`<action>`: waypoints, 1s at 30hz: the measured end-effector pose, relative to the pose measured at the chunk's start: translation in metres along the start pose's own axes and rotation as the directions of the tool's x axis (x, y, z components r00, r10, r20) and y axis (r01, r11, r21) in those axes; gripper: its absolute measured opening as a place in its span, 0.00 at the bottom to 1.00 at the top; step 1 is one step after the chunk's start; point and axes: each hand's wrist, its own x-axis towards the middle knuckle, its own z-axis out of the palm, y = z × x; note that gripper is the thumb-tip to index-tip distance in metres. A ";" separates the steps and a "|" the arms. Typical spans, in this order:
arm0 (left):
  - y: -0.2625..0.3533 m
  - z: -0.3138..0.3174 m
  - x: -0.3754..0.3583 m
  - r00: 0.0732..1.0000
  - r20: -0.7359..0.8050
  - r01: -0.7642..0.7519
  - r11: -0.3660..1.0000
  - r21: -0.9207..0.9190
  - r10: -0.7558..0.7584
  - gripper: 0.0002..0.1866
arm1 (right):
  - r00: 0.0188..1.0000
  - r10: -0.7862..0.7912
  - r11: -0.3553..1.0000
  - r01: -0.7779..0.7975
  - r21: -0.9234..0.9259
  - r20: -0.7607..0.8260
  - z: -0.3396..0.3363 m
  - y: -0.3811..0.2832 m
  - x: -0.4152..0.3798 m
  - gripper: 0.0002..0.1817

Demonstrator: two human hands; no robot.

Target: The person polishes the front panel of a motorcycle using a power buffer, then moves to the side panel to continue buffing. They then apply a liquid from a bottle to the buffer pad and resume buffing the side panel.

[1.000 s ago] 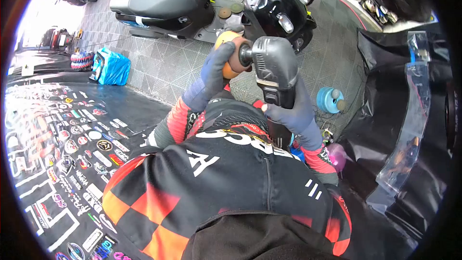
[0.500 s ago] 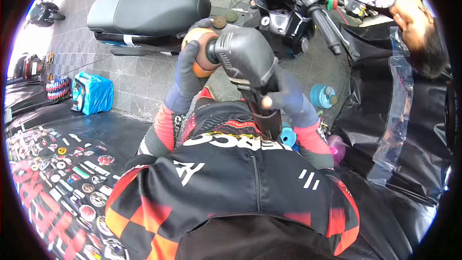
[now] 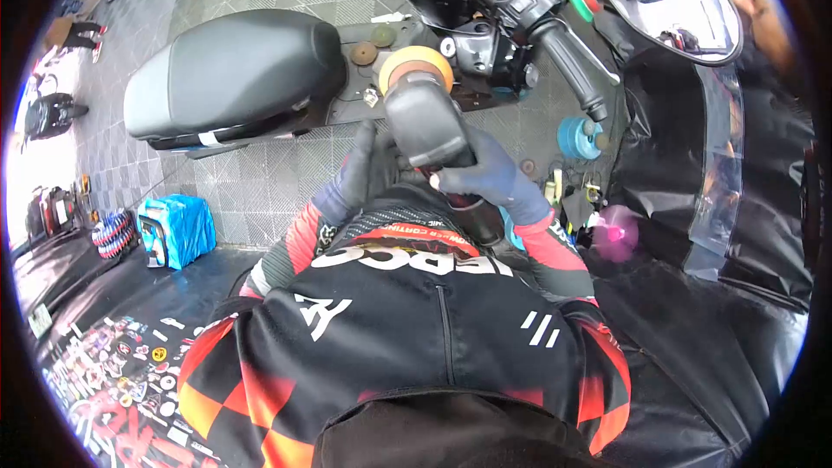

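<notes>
Right hand (image 3: pixel 498 182), fingers (image 3: pixel 459 178) round a black polisher (image 3: pixel 423 121), left hand (image 3: pixel 368 172) close beside, possibly touching, scooter seat (image 3: pixel 234 69) beyond

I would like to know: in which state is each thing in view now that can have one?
Polisher: held by the right hand, pad end toward the scooter.
Orange polishing pad: fitted; whether it spins, I cannot tell.
Left hand: fingers extended, beside the polisher.
Scooter seat: closed.
Scooter: upright.
Pink fan: blurred, apparently spinning.
</notes>
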 end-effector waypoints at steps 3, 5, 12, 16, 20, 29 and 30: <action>-0.017 0.010 0.015 0.979 0.201 -0.066 0.978 0.197 0.025 0.45 | 0.999 0.016 0.999 -0.014 0.038 -0.046 -0.017 0.022 0.014 0.35; -0.023 0.011 0.033 0.973 0.229 -0.028 0.983 0.184 -0.015 0.42 | 0.994 0.018 0.999 -0.012 0.051 -0.109 -0.025 0.033 0.022 0.31; -0.029 -0.005 0.099 0.991 0.007 0.121 0.912 0.391 -0.135 0.34 | 0.950 0.067 0.998 -0.059 0.036 -0.306 -0.048 0.057 0.052 0.29; -0.008 0.009 0.117 0.981 -0.130 0.182 0.899 0.399 -0.141 0.31 | 0.917 -0.018 0.993 -0.029 -0.113 -0.399 -0.064 0.069 0.076 0.30; 0.004 0.013 0.132 0.983 0.015 0.160 0.899 0.407 -0.182 0.30 | 0.882 0.040 0.989 -0.101 -0.106 -0.469 -0.065 0.036 0.071 0.31; 0.011 0.031 0.150 0.973 0.210 -0.017 0.876 0.483 -0.097 0.32 | 0.850 0.052 0.980 -0.143 -0.135 -0.524 -0.063 0.019 0.059 0.28; 0.015 0.035 0.155 0.974 0.211 -0.031 0.871 0.491 -0.085 0.29 | 0.836 0.019 0.994 -0.075 -0.080 -0.549 -0.059 0.007 0.062 0.29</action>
